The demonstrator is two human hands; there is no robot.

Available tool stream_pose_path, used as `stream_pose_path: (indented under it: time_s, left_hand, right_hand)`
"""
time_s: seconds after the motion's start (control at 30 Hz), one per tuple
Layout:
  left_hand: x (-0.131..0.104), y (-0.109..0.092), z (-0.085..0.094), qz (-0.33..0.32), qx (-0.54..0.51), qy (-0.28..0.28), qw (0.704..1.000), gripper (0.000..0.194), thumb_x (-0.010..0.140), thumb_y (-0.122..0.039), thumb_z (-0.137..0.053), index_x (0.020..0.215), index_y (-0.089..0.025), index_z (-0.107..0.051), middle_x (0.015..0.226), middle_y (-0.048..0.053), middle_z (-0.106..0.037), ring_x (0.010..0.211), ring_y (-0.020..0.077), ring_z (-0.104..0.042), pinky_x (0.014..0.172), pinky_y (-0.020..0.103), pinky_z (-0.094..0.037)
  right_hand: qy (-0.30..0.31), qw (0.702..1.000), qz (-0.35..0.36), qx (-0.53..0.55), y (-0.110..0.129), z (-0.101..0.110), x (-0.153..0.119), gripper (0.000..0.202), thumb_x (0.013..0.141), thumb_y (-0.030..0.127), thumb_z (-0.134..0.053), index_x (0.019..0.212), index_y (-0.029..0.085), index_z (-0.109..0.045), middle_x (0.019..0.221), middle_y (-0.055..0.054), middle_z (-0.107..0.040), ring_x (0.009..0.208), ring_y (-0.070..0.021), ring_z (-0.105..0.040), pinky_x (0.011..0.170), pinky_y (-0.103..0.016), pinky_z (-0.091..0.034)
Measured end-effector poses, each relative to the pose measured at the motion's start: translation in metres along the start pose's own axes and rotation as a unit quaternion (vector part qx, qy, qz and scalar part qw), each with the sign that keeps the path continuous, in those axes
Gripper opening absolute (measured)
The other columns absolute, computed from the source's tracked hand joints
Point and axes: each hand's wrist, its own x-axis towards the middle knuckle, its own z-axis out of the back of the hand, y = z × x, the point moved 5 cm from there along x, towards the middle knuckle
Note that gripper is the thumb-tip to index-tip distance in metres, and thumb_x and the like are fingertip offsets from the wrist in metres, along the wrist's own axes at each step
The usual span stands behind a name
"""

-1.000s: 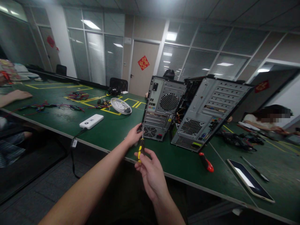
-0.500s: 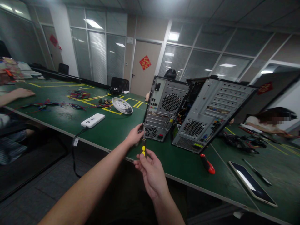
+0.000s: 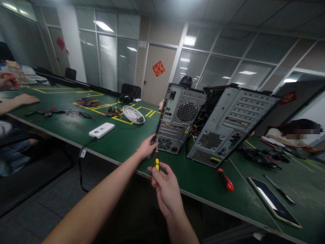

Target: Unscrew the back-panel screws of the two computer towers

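Observation:
My right hand pinches the lower end of a yellow-and-black screwdriver, which stands upright with its shaft toward the lower left edge of a computer case. Whether the tip touches a screw is too small to tell. My left hand is against that case's lower left corner, its fingers partly hidden round a dark piece there. A second case leans close on the right, its back panel also facing me.
On the green table are a white power bank with a cable, a white round cover, wire bundles, a red-handled tool, a phone and a pen. People sit at the left and right.
The view has shifted slightly. My right hand's fingers have changed position a little round the screwdriver handle. My left hand stays at the case corner.

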Motion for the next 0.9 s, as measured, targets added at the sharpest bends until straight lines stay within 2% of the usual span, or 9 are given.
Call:
stream_pose_path:
  time_s: [0.33, 0.47, 0.63, 0.77, 0.9]
  left_hand:
    - [-0.0001, -0.0009, 0.0001, -0.004, 0.011, 0.004, 1.000, 0.063, 0.088, -0.027, -0.071, 0.148, -0.015, -0.059, 0.147, 0.016, -0.068, 0.134, 0.0292, -0.067, 0.121, 0.048, -0.047]
    - [-0.0004, -0.0006, 0.0000, -0.011, 0.013, 0.005, 1.000, 0.062, 0.089, -0.028, -0.071, 0.148, -0.015, -0.059, 0.147, 0.016, -0.069, 0.135, 0.0293, -0.066, 0.122, 0.048, -0.046]
    - [-0.0003, 0.0000, -0.0006, -0.011, 0.019, 0.004, 1.000, 0.062, 0.089, -0.027, -0.070, 0.148, -0.013, -0.059, 0.145, 0.017, -0.069, 0.134, 0.0295, -0.067, 0.121, 0.047, -0.048]
    - [-0.0007, -0.0013, -0.0009, -0.010, 0.016, 0.005, 1.000, 0.062, 0.089, -0.027, -0.070, 0.149, -0.013, -0.058, 0.145, 0.016, -0.069, 0.133, 0.0288, -0.068, 0.121, 0.046, -0.048]
    - [-0.0007, -0.0018, 0.0000, -0.005, 0.023, 0.001, 1.000, 0.062, 0.089, -0.026, -0.070, 0.149, -0.013, -0.059, 0.145, 0.017, -0.069, 0.134, 0.0290, -0.068, 0.122, 0.046, -0.047]
  right_hand:
    - [0.024, 0.999, -0.008, 0.030, -0.0002, -0.0033, 0.0001, 0.062, 0.063, 0.050, -0.103, 0.105, 0.018, -0.071, 0.086, -0.002, -0.076, 0.058, -0.0078, -0.060, 0.056, -0.022, -0.047]
    - [0.030, 0.998, -0.021, 0.047, -0.0015, -0.0032, -0.0003, 0.063, 0.066, 0.049, -0.101, 0.111, 0.017, -0.071, 0.096, -0.007, -0.080, 0.062, -0.0101, -0.066, 0.059, -0.024, -0.050]
    - [0.033, 0.997, -0.035, 0.057, -0.0039, -0.0011, 0.0001, 0.068, 0.066, 0.046, -0.102, 0.118, 0.017, -0.068, 0.104, -0.012, -0.082, 0.060, -0.0104, -0.066, 0.057, -0.023, -0.049]
    - [0.039, 0.996, -0.044, 0.067, -0.0045, -0.0004, 0.0007, 0.066, 0.067, 0.043, -0.101, 0.119, 0.018, -0.068, 0.103, -0.012, -0.083, 0.061, -0.0112, -0.066, 0.054, -0.022, -0.046]
    - [0.034, 0.994, -0.052, 0.085, -0.0027, -0.0004, 0.0005, 0.063, 0.068, 0.041, -0.101, 0.117, 0.018, -0.069, 0.101, -0.010, -0.082, 0.061, -0.0107, -0.065, 0.058, -0.023, -0.049]
